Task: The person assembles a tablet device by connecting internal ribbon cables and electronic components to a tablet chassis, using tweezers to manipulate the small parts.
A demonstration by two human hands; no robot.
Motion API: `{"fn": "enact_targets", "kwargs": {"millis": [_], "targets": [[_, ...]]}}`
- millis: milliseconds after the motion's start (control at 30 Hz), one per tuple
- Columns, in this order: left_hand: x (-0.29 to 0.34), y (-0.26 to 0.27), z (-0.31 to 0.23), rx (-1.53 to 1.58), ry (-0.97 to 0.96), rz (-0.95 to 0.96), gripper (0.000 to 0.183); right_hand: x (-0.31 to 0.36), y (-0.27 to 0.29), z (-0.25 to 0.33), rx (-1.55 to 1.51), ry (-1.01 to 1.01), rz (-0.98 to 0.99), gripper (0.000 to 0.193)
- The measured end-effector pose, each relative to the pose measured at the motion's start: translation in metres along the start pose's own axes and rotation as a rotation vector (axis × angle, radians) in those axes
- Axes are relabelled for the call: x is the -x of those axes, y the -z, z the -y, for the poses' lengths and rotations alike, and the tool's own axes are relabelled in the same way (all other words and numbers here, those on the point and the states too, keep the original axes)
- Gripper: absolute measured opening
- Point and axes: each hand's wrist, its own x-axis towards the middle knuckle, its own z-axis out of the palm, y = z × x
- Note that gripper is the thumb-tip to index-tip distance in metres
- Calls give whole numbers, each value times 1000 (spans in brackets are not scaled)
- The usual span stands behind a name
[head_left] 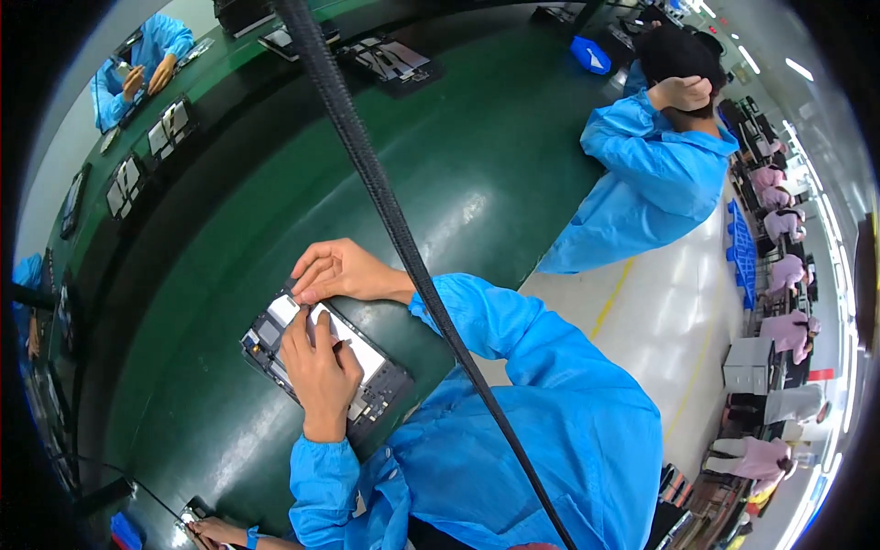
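Observation:
An opened tablet-like device [396, 383], with a dark frame, circuit parts and pale flat battery-like panels, lies slanted on the green table in front of me. My left hand [318, 371] rests across its middle, fingers stretched out and fingertips touching the pale panels. Beside its thumb is a small dark piece that I cannot make out. At the device's far edge, my right hand [341, 273] has thumb and fingers pinched together, close to the left fingertips. Whatever lies in that pinch is too small to name. Blue sleeves cover both my forearms.
A black braided cable [385, 192] crosses diagonally in front of the view. More opened devices [390, 60] lie along the far side of the green table [211, 275]. A co-worker in blue [651, 174] sits at the right; other people's hands [147, 78] show at far left and lower left.

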Motion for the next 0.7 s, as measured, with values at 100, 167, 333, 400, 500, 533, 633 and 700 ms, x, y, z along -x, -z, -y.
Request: {"fn": "enact_targets", "kwargs": {"millis": [100,167,333,400,500,533,633,700], "targets": [[-3,-2,-1,25,21,21,53,-1,0,-1,-44,8,18,35],[-1,0,-2,38,34,25,54,-2,-4,1,-27,7,18,31],[0,-1,-1,14,28,25,55,-8,-7,-2,46,40,-58,20],[0,-4,2,21,28,19,56,-9,-6,-6,137,84,-87,17],[3,-5,3,24,28,16,56,-9,-13,-3,335,79,-153,12],[1,-5,3,17,21,13,57,-11,-14,-2,408,193,-144,10],[4,-3,2,24,40,25,57,-17,-18,-4,494,373,-106,6],[6,-5,4,35,53,31,59,-22,-19,-5,458,287,-35,6]]}}
